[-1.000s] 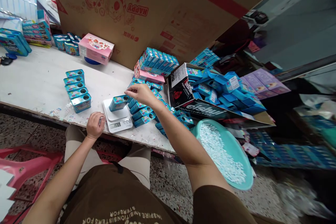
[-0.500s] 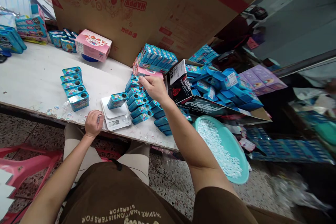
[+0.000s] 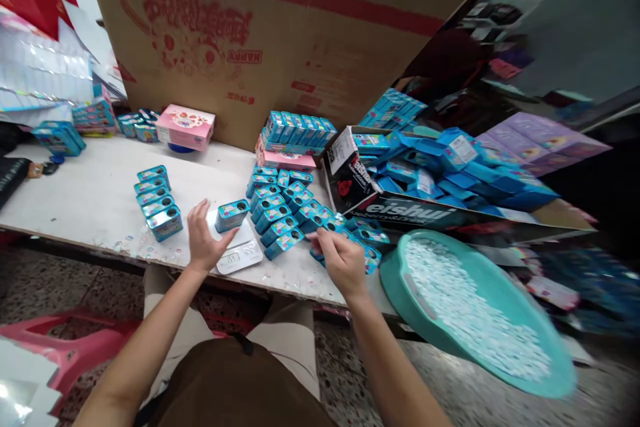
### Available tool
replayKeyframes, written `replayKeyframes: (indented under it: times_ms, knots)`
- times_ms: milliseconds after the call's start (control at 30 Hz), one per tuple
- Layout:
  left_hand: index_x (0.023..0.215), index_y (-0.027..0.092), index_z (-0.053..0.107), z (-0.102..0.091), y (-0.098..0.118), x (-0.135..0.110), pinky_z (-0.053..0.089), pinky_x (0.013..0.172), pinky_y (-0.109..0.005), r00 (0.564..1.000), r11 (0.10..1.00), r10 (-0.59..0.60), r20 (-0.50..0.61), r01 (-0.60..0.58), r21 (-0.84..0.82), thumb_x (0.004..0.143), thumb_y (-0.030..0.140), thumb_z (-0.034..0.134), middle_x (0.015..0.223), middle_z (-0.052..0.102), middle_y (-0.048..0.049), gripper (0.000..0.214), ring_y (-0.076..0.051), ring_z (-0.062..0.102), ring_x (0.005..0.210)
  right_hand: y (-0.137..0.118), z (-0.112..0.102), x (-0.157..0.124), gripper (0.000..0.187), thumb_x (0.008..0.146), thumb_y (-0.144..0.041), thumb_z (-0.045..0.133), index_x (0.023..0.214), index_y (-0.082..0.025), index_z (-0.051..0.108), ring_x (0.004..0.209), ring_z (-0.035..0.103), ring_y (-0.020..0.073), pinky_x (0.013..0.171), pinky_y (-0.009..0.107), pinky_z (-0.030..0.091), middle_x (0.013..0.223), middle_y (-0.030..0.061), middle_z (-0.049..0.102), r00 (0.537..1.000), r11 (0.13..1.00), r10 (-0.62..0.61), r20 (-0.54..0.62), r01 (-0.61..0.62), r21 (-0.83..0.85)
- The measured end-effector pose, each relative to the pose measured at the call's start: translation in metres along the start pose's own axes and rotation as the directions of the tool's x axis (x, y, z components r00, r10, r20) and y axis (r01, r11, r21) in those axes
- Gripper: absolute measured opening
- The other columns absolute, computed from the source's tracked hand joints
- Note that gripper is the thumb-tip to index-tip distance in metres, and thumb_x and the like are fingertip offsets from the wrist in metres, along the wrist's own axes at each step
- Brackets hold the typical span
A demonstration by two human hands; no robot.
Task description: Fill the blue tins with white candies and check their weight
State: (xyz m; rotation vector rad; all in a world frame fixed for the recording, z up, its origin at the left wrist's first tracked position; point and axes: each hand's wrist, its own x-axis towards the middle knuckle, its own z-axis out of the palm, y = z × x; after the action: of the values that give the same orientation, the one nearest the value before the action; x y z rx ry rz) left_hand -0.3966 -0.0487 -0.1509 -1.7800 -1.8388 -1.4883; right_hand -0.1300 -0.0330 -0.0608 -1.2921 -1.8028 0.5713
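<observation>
A small blue tin [image 3: 232,216] with a dark round hole in its top stands on the white digital scale [image 3: 240,257]. My left hand [image 3: 206,240] is open at the scale's left side, thumb and fingers apart beside that tin; whether it touches the tin I cannot tell. My right hand [image 3: 344,261] hangs over the front of the right-hand tins, fingers curled together in a pinch; anything in them is hidden. Several blue tins [image 3: 283,240] stand in rows between the scale and this hand. To the left, a short row of similar tins [image 3: 164,221] stands apart.
A turquoise basin [image 3: 400,280] of small pale pieces [image 3: 475,307] sits at the table's right end. Behind it is a black carton [image 3: 415,210] heaped with blue boxes. A large cardboard sheet [image 3: 280,47] stands along the back, with a pink box [image 3: 186,125] before it.
My left hand has risen from the table edge to the tin on the scale and spread open. My right hand has moved from the back tins toward the front right. The view has shifted.
</observation>
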Motion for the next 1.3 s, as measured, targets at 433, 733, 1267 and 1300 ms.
replayKeyframes:
  times_ms: [433, 733, 1267, 1300]
  knots:
    - [0.111, 0.021, 0.052, -0.072, -0.012, -0.007, 0.042, 0.089, -0.043, 0.989, 0.968, -0.032, 0.148, -0.006, 0.250, 0.081, 0.041, 0.060, 0.102, 0.060, -0.0105, 0.038, -0.027, 0.054, 0.099, 0.028, -0.013, -0.046, 0.032, 0.080, -0.047, 0.054, 0.066, -0.025, 0.070, 0.050, 0.062, 0.0195, 0.054, 0.032, 0.052, 0.065, 0.0041, 0.069, 0.981, 0.990, 0.132, -0.144, -0.124, 0.065]
    - [0.115, 0.015, 0.052, -0.090, -0.078, -0.007, 0.028, 0.101, -0.056, 0.987, 0.848, 0.132, 0.093, -0.161, 0.504, 0.076, 0.046, 0.063, 0.119, 0.048, -0.0211, 0.051, -0.037, 0.035, 0.124, 0.025, -0.015, -0.043, 0.032, 0.082, -0.046, 0.052, 0.065, -0.025, 0.069, 0.059, 0.064, 0.0197, 0.058, 0.031, 0.051, 0.069, 0.0047, 0.070, 0.980, 0.993, 0.113, -0.163, -0.104, 0.061]
    - [0.123, 0.024, 0.049, -0.076, -0.045, 0.037, 0.013, 0.106, -0.063, 0.980, 0.854, 0.103, 0.171, -0.175, 0.489, 0.072, 0.043, 0.066, 0.145, 0.029, -0.0140, 0.057, -0.041, 0.017, 0.136, 0.049, -0.038, -0.068, 0.036, 0.090, -0.038, 0.046, 0.067, -0.018, 0.067, 0.065, 0.063, 0.0151, 0.063, 0.025, 0.045, 0.069, 0.0041, 0.069, 0.948, 0.983, 0.184, -0.260, -0.179, 0.042]
    - [0.123, 0.023, 0.050, -0.070, -0.032, 0.036, 0.015, 0.106, -0.062, 0.977, 0.870, 0.128, 0.171, -0.193, 0.453, 0.071, 0.042, 0.067, 0.143, 0.031, -0.0147, 0.057, -0.040, 0.018, 0.136, 0.052, -0.039, -0.070, 0.036, 0.090, -0.038, 0.046, 0.067, -0.018, 0.067, 0.066, 0.063, 0.0153, 0.064, 0.025, 0.045, 0.069, 0.0042, 0.069, 0.946, 0.981, 0.195, -0.260, -0.188, 0.050]
